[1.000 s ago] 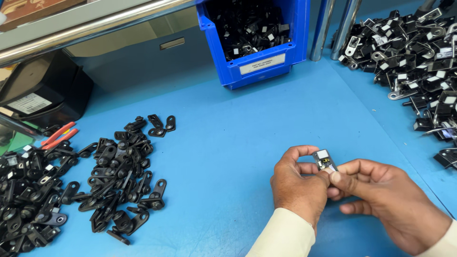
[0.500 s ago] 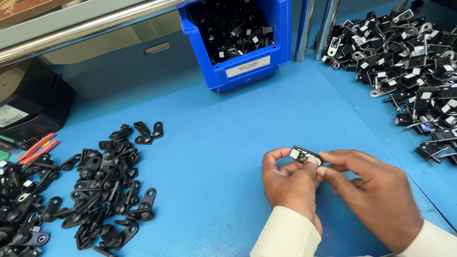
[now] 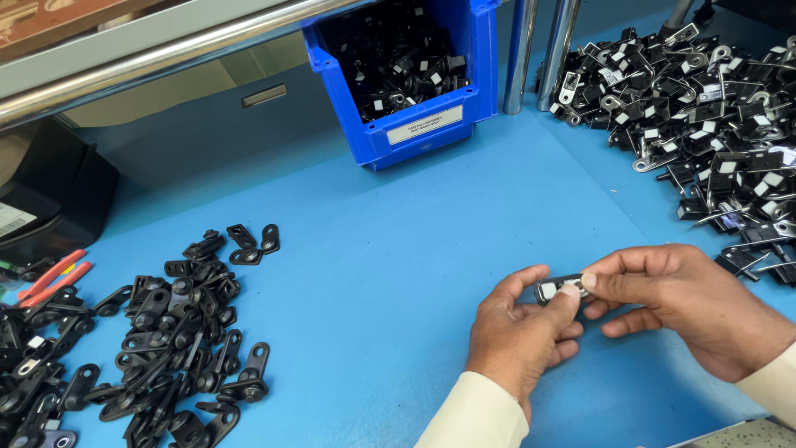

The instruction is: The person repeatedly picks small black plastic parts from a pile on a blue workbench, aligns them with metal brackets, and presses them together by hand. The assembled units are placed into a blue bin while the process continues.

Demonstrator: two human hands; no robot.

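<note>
Blue worktop [image 3: 390, 274] fills the view, with a blue bin [image 3: 419, 99] of small black parts at the back beside two metal posts [image 3: 539, 50]. Both hands meet over the near right part of the surface: the left hand [image 3: 518, 332] and the right hand [image 3: 680, 307] pinch one small black-and-metal clip [image 3: 562, 288] between their fingertips, raised just above the worktop and touching nothing else. Compared with a moment ago the clip is turned flatter, its long side now running across between the two thumbs, and the right hand's fingers have closed in over its right end; both hands sit a little further right in the view, though the camera itself has swung. That suggests the piece is being pressed or checked in the fingers, not set down. A heap of black plastic lugs [image 3: 166, 332] lies well apart at the left, red-handled pliers [image 3: 54, 278] beyond it, and a pile of assembled clips [image 3: 705, 108] spreads across the far right.
</note>
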